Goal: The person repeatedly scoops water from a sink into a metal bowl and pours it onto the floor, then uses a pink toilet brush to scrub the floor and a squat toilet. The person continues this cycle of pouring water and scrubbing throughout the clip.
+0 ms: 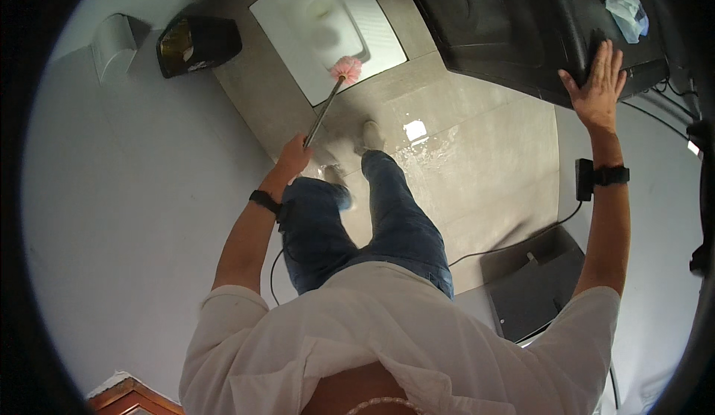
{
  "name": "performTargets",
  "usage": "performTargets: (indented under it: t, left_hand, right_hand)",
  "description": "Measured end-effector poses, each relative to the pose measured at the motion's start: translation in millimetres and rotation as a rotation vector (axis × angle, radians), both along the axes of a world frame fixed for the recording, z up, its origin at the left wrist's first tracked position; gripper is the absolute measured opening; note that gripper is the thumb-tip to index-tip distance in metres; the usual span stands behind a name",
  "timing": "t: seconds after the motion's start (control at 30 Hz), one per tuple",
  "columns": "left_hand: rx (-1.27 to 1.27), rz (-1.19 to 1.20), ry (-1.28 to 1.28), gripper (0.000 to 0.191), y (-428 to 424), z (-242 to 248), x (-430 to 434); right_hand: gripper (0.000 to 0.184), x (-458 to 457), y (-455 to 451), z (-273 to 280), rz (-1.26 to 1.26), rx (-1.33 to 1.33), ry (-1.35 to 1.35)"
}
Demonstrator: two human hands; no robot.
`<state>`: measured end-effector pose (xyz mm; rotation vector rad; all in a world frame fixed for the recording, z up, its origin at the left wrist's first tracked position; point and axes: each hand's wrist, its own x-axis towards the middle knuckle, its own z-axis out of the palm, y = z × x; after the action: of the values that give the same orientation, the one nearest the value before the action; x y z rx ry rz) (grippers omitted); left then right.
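My left hand is closed around the metal handle of a long brush. The brush's round pink bristle head is over the near edge of a white squat toilet set into the tiled floor; whether it touches the ceramic I cannot tell. My right hand lies with fingers spread on the top edge of a large black appliance, holding nothing. Just beyond those fingertips, a crumpled white and blue plastic packet rests on the appliance.
A black waste bin stands by the left wall, near a white wall-mounted holder. Water glistens on the floor tiles by my shoes. A dark grey box-like object sits at the right wall, with a cable running past it.
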<state>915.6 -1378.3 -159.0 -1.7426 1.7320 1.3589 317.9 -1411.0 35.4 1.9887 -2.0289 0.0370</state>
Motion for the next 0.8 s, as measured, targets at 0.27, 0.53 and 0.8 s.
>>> performTargets:
  t: [0.27,0.53,0.8]
  left_hand:
    - [0.038,-0.291,0.159,0.027,70,-64,22]
    - [0.062,-0.469,-0.135,0.038,167,-159,19]
    - [0.015,-0.361,-0.207,0.035,193,-245,-17]
  right_hand:
    - [0.093,-7,7,-15,-0.023,-0.023,0.011]
    - [0.092,-11,3,-16,-0.052,0.031,0.029]
    - [0.074,-40,11,-20,-0.016,0.105,0.114]
